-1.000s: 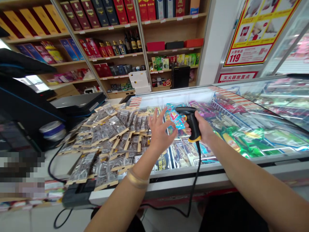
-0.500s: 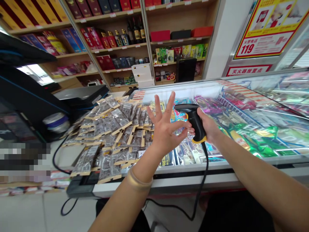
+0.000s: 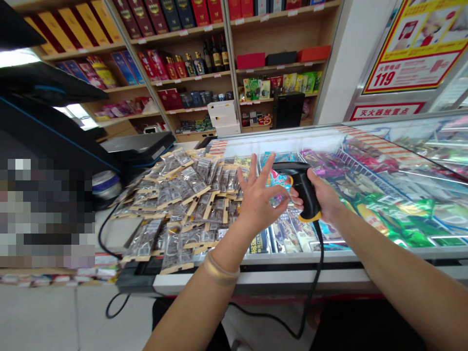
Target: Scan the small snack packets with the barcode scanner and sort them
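the right hand [image 3: 326, 196] is clenched round the handle of one black-and-yellow scanner [image 3: 309, 195], thumb on the near upper side, head turned to the left. one cable [image 3: 321, 258] hangs from the handle's base and loops beneath the grip.

just left of the grip is the left hand [image 3: 256, 205], released, with nothing seen in it: three fingers spread upward, thumb and index bent into one ring beside the right fingertips. whether those two tips touch is hard to tell. one gold bracelet [image 3: 220, 271] circles its wrist.

below and behind the grip is one freezer [image 3: 263, 281]. inside, two striped packets [image 3: 292, 235] lie just below left of the scanner, purple packets [image 3: 321, 163] beyond it and green packets [image 3: 411, 219] to the right; the purple and green overlap too much to count.

farther left of the grip, clear bags [image 3: 192, 180] with tan edges form one heap, too jumbled to count. past them is one blue-banded roll [image 3: 106, 185].

beyond the grip, the shelves [image 3: 278, 70] hold three flat boxes [image 3: 281, 58], one red, one black, one orange, and three wine bottles [image 3: 216, 57]. two white boxes [image 3: 222, 114] are stacked in front, left of one black box [image 3: 288, 109]. one "119" poster [image 3: 417, 63] is up to the right.
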The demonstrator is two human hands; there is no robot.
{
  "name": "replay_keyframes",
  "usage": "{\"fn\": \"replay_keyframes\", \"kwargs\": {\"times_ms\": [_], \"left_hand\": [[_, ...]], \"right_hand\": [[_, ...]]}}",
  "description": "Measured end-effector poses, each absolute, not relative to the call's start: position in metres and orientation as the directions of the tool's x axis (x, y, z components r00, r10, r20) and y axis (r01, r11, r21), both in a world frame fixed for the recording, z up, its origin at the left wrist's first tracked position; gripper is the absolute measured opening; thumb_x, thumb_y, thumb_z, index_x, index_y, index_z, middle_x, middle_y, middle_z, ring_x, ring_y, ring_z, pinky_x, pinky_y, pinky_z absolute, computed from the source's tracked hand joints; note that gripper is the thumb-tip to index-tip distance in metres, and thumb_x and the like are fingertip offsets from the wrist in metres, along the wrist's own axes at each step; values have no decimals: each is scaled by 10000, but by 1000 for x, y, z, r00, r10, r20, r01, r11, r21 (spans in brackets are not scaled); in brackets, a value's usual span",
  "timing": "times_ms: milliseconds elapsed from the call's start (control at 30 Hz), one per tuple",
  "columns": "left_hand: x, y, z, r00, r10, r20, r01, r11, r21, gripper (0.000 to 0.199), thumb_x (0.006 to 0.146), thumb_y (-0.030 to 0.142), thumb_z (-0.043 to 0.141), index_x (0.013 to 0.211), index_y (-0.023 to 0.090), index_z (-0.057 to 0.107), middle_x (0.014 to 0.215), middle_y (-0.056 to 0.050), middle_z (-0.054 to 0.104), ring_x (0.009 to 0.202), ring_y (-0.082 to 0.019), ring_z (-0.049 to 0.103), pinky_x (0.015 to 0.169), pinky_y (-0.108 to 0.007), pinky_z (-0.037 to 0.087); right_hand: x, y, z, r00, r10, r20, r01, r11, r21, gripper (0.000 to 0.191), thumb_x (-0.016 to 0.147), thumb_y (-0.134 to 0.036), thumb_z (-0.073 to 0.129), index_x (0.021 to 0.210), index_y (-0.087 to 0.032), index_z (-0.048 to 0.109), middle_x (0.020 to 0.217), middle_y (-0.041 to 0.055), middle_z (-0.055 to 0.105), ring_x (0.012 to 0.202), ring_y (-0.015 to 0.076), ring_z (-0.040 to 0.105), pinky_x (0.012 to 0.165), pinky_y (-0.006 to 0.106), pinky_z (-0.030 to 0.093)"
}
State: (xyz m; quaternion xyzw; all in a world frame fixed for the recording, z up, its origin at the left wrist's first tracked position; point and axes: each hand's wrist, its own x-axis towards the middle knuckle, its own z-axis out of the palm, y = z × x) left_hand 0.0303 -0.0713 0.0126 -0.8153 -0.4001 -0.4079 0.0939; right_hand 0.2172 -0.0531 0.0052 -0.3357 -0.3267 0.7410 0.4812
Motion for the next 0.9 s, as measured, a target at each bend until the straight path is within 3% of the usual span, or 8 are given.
{"fn": "replay_keyframes", "kwargs": {"times_ms": [200, 300, 400, 533, 633, 767, 900], "left_hand": [[20, -79, 18, 348, 535, 770, 684, -706, 182, 147, 911, 274, 657, 1042, 274, 725, 1449, -105, 609, 1462, -304, 468, 1187, -624, 370], [-5, -95, 31, 189, 513, 837, 717, -655, 239, 170, 921, 254, 634, 1072, 256, 714, 1290, -99, 690, 1279, -245, 615, 1096, -492, 494], [-45, -108, 43, -63, 524, 850, 801, -482, 356, 167, 914, 287, 634, 1056, 251, 714, 1136, -76, 720, 1122, -227, 668, 1007, -440, 543], [-105, -99, 63, -330, 586, 740, 838, -179, 515, 280, 881, 346, 605, 1118, 233, 704, 1108, -89, 702, 1062, -247, 668, 990, -434, 541], [-138, -75, 84, -436, 664, 608, 834, 44, 551, 420, 827, 393, 632, 1217, 240, 656, 1166, -112, 672, 1079, -281, 657, 1035, -470, 510], [-155, -45, 108, -476, 744, 469, 848, 248, 468, 600, 810, 510, 648, 1321, 206, 577, 1276, -238, 623, 1238, -443, 587, 1046, -626, 448], [-151, -30, 113, -478, 807, 347, 865, 363, 347, 754, 808, 612, 615, 1389, 142, 520, 1382, -339, 556, 1312, -520, 532, 1047, -653, 413]], "right_hand": [[221, -53, 2, -309, 945, -109, -468, -251, -847, 494, 918, -671, 547, 892, -184, 628, 627, 19, 539, 483, 128, 438, 426, 244, 410], [224, -53, 1, -312, 946, -84, -454, -226, -862, 500, 885, -683, 590, 896, -185, 630, 637, 27, 548, 488, 132, 441, 432, 256, 410], [224, -56, 2, -314, 945, -89, -462, -234, -856, 520, 856, -693, 622, 909, -176, 638, 637, 29, 550, 491, 131, 451, 429, 250, 404], [216, -61, 4, -342, 936, -89, -491, -258, -832, 530, 862, -697, 617, 919, -171, 647, 640, 14, 541, 483, 114, 442, 426, 233, 407], [205, -65, 4, -376, 922, -90, -500, -284, -818, 535, 884, -702, 589, 940, -173, 647, 648, 5, 541, 475, 109, 445, 426, 234, 421], [189, -70, 3, -391, 918, -69, -516, -281, -809, 533, 881, -711, 595, 940, -182, 630, 643, -7, 546, 476, 103, 462, 428, 218, 430], [182, -73, 2, -406, 912, -60, -510, -280, -813, 547, 869, -717, 609, 911, -172, 632, 631, -10, 542, 467, 98, 452, 427, 216, 432]]}}
